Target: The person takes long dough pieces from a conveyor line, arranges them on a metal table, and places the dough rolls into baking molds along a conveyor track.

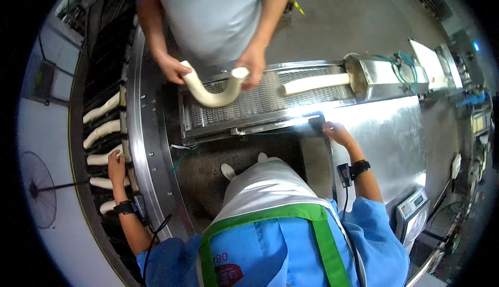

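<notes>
White roll point(97, 160) lies left of the mesh conveyor point(265, 100), left hand's point(117, 166) fingers closed over its end. Right hand point(339, 132) pinches a dark object point(316, 124) beside the conveyor; a co-worker point(208, 22) holds a bent roll point(210, 99) above it.

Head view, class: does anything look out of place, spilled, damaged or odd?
Nothing is plainly spilled or damaged. One white roll stands out: it bends into a U between a co-worker's hands, while the roll on the mesh and the roll under the left hand lie much straighter. Handling may explain it.
</notes>
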A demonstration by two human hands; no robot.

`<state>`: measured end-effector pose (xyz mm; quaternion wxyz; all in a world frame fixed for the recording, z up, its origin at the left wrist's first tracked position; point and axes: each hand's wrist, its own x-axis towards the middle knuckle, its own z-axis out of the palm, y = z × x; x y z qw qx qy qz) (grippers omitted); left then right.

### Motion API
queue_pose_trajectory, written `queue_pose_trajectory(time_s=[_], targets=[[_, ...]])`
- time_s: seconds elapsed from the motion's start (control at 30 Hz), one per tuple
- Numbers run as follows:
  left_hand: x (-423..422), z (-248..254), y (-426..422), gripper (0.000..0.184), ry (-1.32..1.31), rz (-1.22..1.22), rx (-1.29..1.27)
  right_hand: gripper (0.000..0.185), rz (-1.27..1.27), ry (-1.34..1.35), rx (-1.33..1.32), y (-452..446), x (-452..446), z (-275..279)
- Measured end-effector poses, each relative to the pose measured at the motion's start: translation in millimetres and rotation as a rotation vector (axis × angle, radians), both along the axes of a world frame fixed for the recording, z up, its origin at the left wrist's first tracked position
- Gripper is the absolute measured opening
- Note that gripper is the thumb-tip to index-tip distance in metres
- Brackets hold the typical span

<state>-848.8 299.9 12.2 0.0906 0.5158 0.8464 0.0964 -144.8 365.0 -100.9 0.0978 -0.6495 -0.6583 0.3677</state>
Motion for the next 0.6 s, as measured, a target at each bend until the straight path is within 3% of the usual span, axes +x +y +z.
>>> queue_pose_trajectory(time_s=[0.07, 0.17, 0.2, 0.27, 0.3, 0.33, 0.4, 0.43, 0.53, 0.6], targets=[[22.6, -5.8, 14.4, 0.027, -0.123, -0.105, 0.083, 0.021, -0.028, -0.022, -0.075, -2.1, 11.7, -0.8], [55.6, -16.2, 31.5, 0.029, -0.399, -0.19, 0.08, 0.021, -0.021, 0.051, 0.011, -3.3, 20.2, -15.2], [91.2, 0.4, 37.1, 0.03, -0.328, -0.189, 0.054, 0.024, -0.055, 0.106, -0.034, 3.3, 16.9, -5.1], [126.6, 11.3, 41.6, 0.028, -0.442, -0.187, 0.086, 0.026, -0.036, 0.159, -0.14, 29.0, 7.5, 17.8], [136.5, 15.1, 39.6, 0.027, -0.389, -0.237, 0.081, 0.024, -0.099, 0.164, 0.012, 35.3, 6.6, 9.7], [148.6, 18.9, 34.3, 0.027, -0.419, -0.203, 0.103, 0.028, -0.001, 0.163, 0.153, 47.7, 19.0, -10.1], [148.3, 11.3, 17.0, 0.028, -0.425, -0.167, 0.128, 0.042, 0.075, -0.026, 0.374, 76.0, 33.5, -37.4], [152.2, 14.3, 4.8, 0.029, -0.412, -0.116, 0.107, 0.048, 0.06, -0.184, 0.338, 85.1, 22.8, -13.2], [136.5, 8.8, -16.8, 0.029, -0.416, -0.076, 0.12, 0.06, 0.101, -0.277, 0.463, 117.8, 16.3, -8.0], [121.2, 7.0, -30.9, 0.029, -0.409, -0.032, 0.1, 0.068, 0.106, -0.391, 0.368, 138.0, 4.2, -3.5]])
